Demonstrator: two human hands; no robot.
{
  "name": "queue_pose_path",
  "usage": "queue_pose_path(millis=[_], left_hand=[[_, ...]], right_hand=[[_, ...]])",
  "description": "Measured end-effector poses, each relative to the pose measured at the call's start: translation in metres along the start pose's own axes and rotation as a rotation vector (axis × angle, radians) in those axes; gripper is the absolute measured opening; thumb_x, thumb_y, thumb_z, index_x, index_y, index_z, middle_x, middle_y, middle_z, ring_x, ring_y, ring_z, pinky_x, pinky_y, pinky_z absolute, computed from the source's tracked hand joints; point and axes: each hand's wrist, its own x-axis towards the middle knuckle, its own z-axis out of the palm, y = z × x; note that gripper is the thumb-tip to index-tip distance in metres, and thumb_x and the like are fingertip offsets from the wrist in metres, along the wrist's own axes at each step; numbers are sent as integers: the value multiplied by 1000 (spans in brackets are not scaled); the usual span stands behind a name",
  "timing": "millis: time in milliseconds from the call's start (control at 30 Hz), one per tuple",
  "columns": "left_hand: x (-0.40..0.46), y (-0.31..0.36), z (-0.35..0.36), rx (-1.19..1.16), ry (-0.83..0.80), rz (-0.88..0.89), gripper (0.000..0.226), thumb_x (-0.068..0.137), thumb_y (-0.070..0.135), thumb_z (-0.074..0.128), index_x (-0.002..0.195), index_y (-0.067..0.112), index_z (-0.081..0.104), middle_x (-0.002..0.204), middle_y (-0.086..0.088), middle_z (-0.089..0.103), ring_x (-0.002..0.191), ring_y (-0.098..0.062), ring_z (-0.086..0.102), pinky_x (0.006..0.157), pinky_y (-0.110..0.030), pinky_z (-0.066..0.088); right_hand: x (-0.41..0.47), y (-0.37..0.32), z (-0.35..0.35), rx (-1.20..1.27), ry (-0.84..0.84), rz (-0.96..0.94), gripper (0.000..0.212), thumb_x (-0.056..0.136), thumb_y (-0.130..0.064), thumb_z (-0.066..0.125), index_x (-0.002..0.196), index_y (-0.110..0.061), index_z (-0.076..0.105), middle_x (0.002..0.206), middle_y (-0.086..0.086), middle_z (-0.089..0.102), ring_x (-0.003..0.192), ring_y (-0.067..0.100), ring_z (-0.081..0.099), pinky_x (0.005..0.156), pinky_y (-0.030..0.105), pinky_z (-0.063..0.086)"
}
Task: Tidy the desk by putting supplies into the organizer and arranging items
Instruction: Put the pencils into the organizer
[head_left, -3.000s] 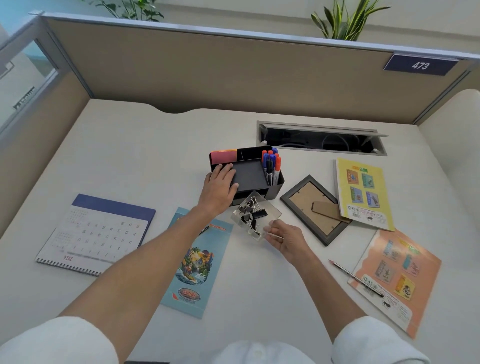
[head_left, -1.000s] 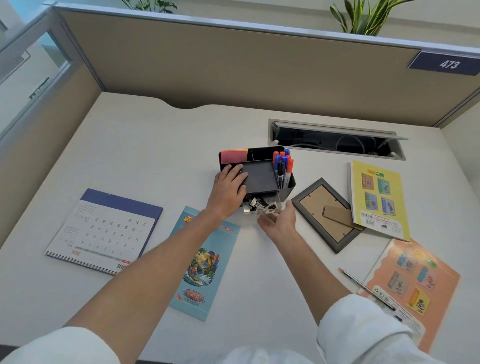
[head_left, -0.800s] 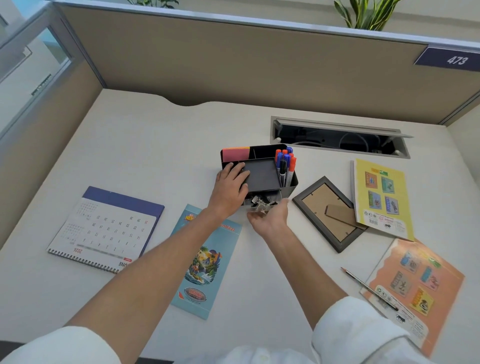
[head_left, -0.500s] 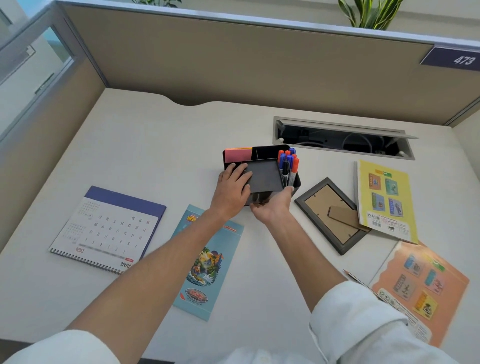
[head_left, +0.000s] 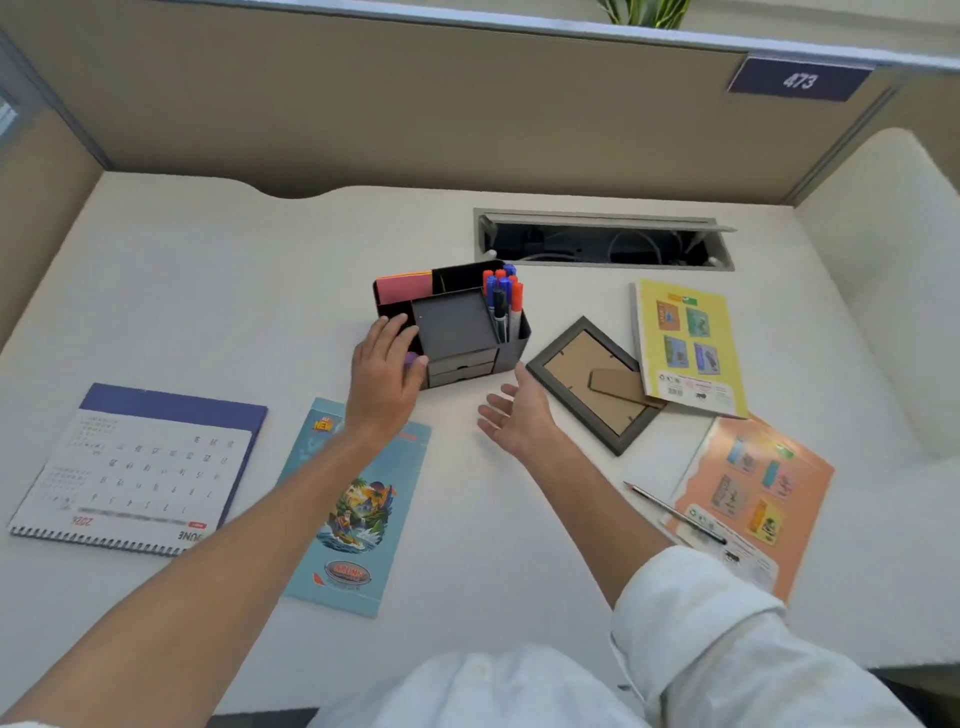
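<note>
Two hands are over the desk (head_left: 208, 291). Your left hand (head_left: 384, 374) rests flat on the front left corner of the organizer (head_left: 457, 327), fingers together on its edge; something small and purple shows under them, but you cannot tell what it is. Your right hand (head_left: 519, 415) is empty, fingers spread apart, with the organizer's two shut drawers (head_left: 462, 366) just past the fingertips.

What could go wrong? The organizer looks light. If your left fingers push hard, it could slide or tip, and the markers (head_left: 503, 301) standing in the far right pocket could spill out. The picture frame (head_left: 592, 384) lies face down just beside your right fingers, so a quick sweep that way could knock it into the yellow booklet (head_left: 685, 343), which already covers one corner. The pencil (head_left: 675, 512) lies back by your right wrist and could roll off when your sleeve drags over it.

Now count. One organizer. About eight markers, though they crowd each other. One frame. One pencil. Three booklets: yellow, orange (head_left: 753, 499) and blue (head_left: 358, 504). One calendar (head_left: 135, 467), well off to the left of your left fingers.
</note>
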Motion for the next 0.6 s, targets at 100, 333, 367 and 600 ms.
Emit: queue_pose_path(millis=[100, 333, 367, 600], left_hand=[[-20, -3, -2, -19, 73, 16, 42, 94, 30, 44, 130, 10, 52, 141, -8, 48, 135, -28, 35, 110, -42, 29], [-73, -3, 4, 45, 49, 37, 45, 85, 23, 44, 126, 6, 53, 139, -13, 47, 132, -30, 37, 107, -43, 28], [-80, -2, 6, 52, 38, 44, 46, 83, 21, 45, 126, 6, 53, 140, -14, 46, 131, -31, 37, 107, -43, 27], [-111, -3, 17, 101, -40, 31, 47, 81, 23, 40, 122, 5, 55, 135, -13, 50, 130, -32, 41, 105, -50, 31]], right_hand=[[-4, -1, -37, -72, 10, -52, 44, 96, -36, 53, 132, -11, 50, 124, 12, 58, 104, 27, 61, 91, 39, 50], [-26, -18, -116, -469, 154, -418, 13, 91, -23, 57, 98, -15, 65, 98, 8, 68, 81, 18, 63, 72, 26, 51], [-28, -22, -130, -629, 191, -514, 12, 89, -25, 59, 94, -18, 67, 97, 5, 69, 82, 17, 63, 69, 23, 48], [-42, -36, -219, -1437, 375, -623, 27, 87, -32, 63, 110, -18, 66, 104, -1, 69, 91, 20, 64, 74, 29, 47]])
